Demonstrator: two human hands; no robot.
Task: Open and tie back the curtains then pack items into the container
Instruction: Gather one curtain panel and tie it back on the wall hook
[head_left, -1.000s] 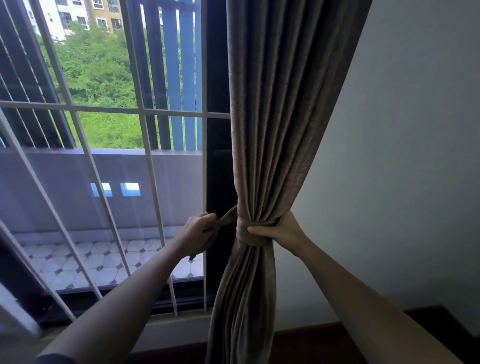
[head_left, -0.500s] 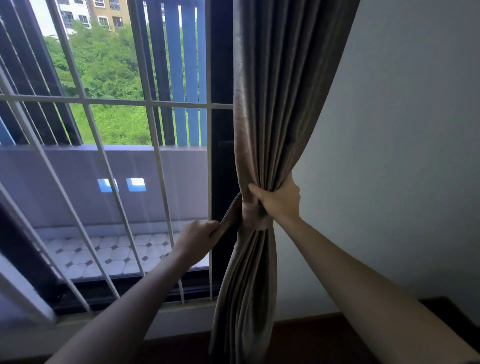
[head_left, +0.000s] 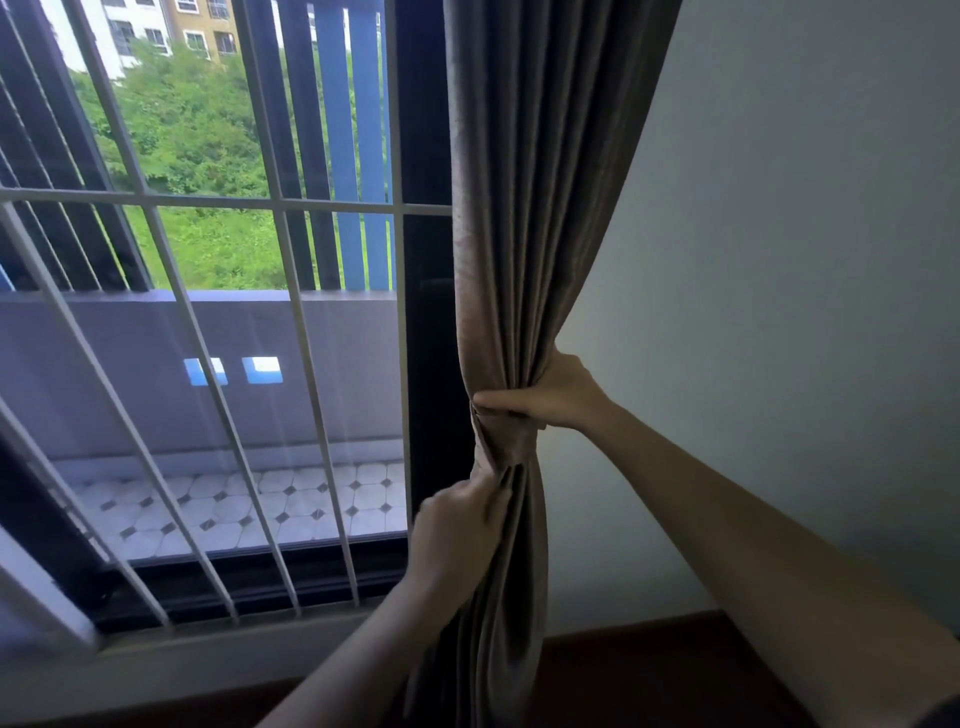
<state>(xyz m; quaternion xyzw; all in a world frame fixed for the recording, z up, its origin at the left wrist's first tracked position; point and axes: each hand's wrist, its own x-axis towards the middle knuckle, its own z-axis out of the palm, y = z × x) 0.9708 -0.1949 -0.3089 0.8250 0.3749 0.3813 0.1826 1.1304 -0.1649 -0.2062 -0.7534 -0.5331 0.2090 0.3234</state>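
Hanging bunched between window bars (head_left: 283, 208) and wall (head_left: 805, 260), the brown curtain (head_left: 540, 208) is cinched by a fabric tie-back (head_left: 501, 441). Now the right hand (head_left: 556, 395) clamps the bunch just above that band, fingers curled round; the left hand (head_left: 457, 535) below grips the strip trailing from it.

Right of the gathered curtain (head_left: 524, 234), the room before the bare wall (head_left: 805, 260) is open, crossed only by the right forearm (head_left: 727, 519). On its left the dark window frame (head_left: 428, 364) stands just beside the folds and white bars (head_left: 291, 364) close off the window, leaving a narrow gap where the left grip (head_left: 457, 535) sits.
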